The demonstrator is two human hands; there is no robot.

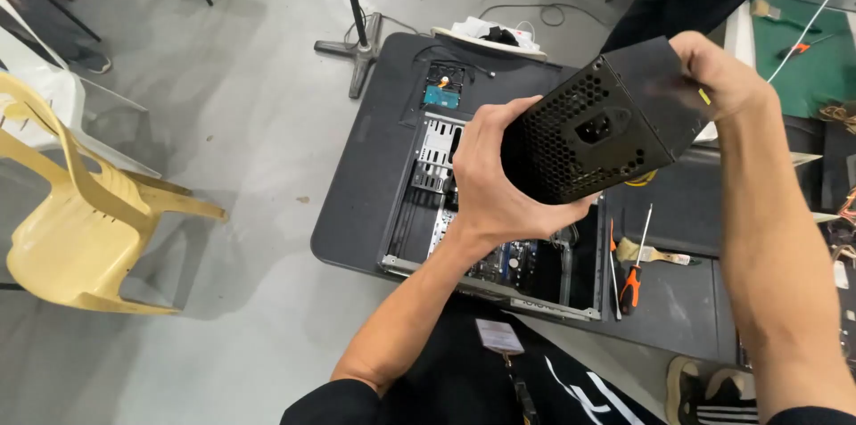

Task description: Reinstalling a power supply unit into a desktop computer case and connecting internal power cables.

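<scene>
Above the open computer case [419, 211], left hand [495, 180] and right hand [722, 77] both grip the black power supply [606, 122], lifted clear; setting it down likely needs a steady hold.

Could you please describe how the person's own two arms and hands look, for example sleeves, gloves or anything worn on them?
Both forearms are bare from wrist to above the elbow. The left hand and the right hand wear no gloves, and no ring, watch or bracelet shows. Black short sleeves begin at the upper arms, at the bottom edge of the picture. No markings or cables show on either arm.
</scene>
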